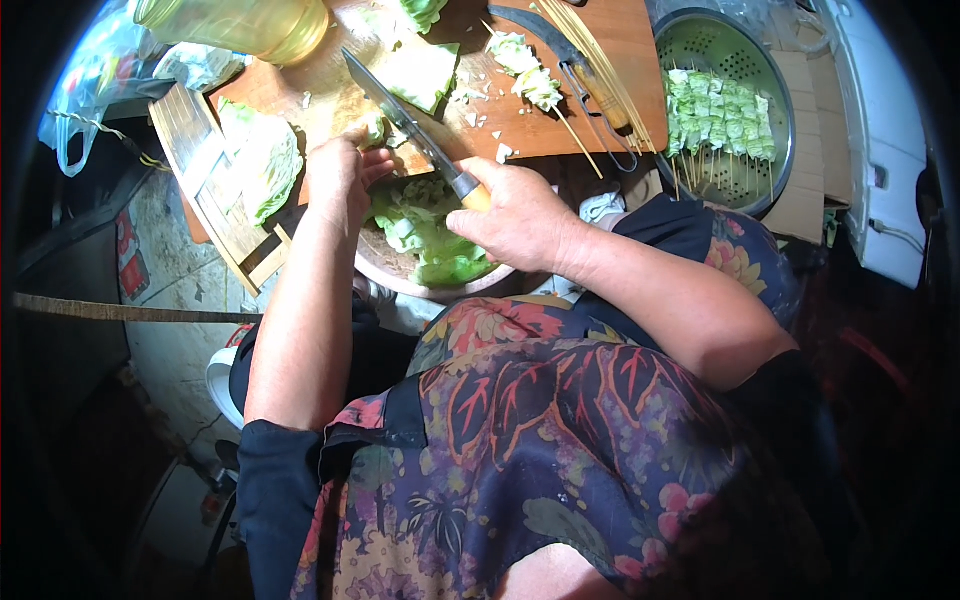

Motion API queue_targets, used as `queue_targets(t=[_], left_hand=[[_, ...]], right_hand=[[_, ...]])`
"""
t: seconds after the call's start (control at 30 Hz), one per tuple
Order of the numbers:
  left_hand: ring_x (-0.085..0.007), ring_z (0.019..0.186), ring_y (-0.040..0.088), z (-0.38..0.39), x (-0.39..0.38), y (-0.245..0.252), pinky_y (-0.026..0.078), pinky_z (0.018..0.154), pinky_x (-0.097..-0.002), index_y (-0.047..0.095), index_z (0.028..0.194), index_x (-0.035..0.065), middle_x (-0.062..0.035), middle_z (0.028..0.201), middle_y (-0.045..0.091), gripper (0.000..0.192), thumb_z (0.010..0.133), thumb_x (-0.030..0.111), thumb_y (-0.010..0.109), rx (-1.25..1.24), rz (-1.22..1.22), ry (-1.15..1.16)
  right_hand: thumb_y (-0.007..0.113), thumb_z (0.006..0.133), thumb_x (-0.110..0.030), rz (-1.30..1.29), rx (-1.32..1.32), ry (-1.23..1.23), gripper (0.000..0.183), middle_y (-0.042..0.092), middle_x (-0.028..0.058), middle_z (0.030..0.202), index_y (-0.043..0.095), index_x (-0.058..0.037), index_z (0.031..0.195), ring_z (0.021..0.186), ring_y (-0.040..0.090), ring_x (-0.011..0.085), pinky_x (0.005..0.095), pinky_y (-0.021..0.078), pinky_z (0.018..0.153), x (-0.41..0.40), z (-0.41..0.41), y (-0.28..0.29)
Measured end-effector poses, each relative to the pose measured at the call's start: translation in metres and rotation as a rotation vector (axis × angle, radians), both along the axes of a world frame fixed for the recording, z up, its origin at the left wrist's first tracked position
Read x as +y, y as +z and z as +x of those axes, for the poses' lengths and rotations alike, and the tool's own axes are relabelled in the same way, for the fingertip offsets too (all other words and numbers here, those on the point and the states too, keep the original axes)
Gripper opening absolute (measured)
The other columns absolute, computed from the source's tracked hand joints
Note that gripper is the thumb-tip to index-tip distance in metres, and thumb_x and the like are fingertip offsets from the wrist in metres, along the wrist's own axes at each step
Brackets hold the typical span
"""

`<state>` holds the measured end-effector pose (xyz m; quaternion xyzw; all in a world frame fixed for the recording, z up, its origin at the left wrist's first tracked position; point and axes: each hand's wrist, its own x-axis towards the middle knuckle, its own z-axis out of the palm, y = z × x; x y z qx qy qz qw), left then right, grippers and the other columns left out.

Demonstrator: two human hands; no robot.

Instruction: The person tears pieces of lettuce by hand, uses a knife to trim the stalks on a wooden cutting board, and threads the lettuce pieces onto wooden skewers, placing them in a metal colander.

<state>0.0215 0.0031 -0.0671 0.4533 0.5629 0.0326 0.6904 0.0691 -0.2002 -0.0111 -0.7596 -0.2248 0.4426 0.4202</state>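
My right hand [517,214] grips the light wooden handle of a knife [409,124], its dark blade slanting up and left over the wooden board [495,127]. My left hand [345,169] is at the board's near edge, its fingers on a small piece of cabbage [371,129] beside the blade. Beyond the blade lies a flat cut cabbage leaf [424,71]. Left of my left hand is a large cabbage chunk [262,161]. Below the board's edge, a round basin [420,289] holds cabbage leaves [446,251], partly hidden by my right hand.
At the board's right lie a cabbage skewer [536,86], a curved blade with a wooden handle [600,94], metal tongs or scissors-like handles, and bamboo sticks [626,82]. A metal colander [784,135] holds several cabbage skewers [720,116]. A yellowish clear jar [247,26] stands upper left.
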Motion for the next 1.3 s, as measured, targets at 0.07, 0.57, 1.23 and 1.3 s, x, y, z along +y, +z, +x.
queue_targets(t=[0.07, 0.57, 1.23, 1.3], left_hand=[[-0.0229, 0.061, 0.059, -0.002, 0.0, -0.006, 0.056, 0.055, -0.0349, 0.05, 0.099, -0.006, -0.0112, 0.077, 0.053, 0.02, 0.089, 0.011, 0.054, -0.001, 0.011, 0.027], [-0.0198, 0.062, 0.06, -0.001, -0.003, -0.006, 0.055, 0.055, -0.0313, 0.048, 0.105, -0.0056, -0.0125, 0.082, 0.056, 0.021, 0.093, 0.012, 0.047, -0.005, -0.011, -0.035], [-0.0262, 0.082, 0.062, -0.024, 0.059, 0.035, 0.059, 0.072, -0.0365, 0.052, 0.103, -0.0014, -0.012, 0.091, 0.057, 0.025, 0.084, 0.01, 0.063, -0.543, -0.015, 0.316], [-0.0283, 0.085, 0.063, -0.024, 0.06, 0.037, 0.059, 0.074, -0.0373, 0.05, 0.104, -0.0028, -0.0131, 0.092, 0.057, 0.027, 0.083, 0.007, 0.064, -0.57, -0.015, 0.353]], right_hand=[[0.062, 0.08, -0.012, -0.02, 0.244, -0.073, 0.052, 0.055, 0.0043, 0.067, 0.043, 0.0022, 0.126, 0.046, 0.049, 0.0077, 0.0238, 0.0414, 0.041, 0.004, -0.006, -0.002], [0.056, 0.081, -0.013, -0.085, 0.239, 0.017, 0.044, 0.059, 0.0127, 0.073, 0.044, 0.0021, 0.121, 0.052, 0.057, 0.0182, 0.0312, 0.0476, 0.05, 0.019, -0.008, -0.012], [0.055, 0.079, -0.019, -0.231, -0.439, 0.157, 0.044, 0.064, 0.0239, 0.085, 0.05, -0.006, 0.12, 0.082, 0.062, 0.0392, 0.045, 0.0495, 0.077, 0.008, 0.001, -0.018], [0.056, 0.079, -0.018, -0.246, -0.46, 0.206, 0.044, 0.064, 0.0238, 0.084, 0.05, -0.0049, 0.12, 0.081, 0.063, 0.0392, 0.0454, 0.05, 0.075, 0.004, 0.0, -0.018]])
